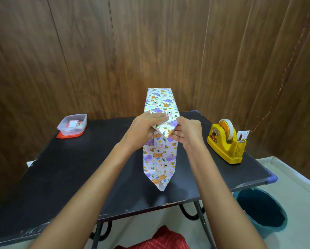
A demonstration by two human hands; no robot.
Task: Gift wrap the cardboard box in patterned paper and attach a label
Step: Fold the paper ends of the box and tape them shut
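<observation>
Box (159,155) in patterned paper sits mid-counter (78,168). Your left hand (147,126) and right hand (186,132) each keep a pinching grip on the pointed end flap (165,131), probably to crease it before taping. The tape dispenser (226,141) is at right. 1 near flap (160,180) is not yet folded.

Two bare forearms (89,186); red garment (161,239) with pale streaked pattern.

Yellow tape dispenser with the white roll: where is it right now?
Head view: the yellow plastic tape dispenser stands on the right side of the black table, near its edge, to the right of the right hand and the paper-wrapped box.
</observation>
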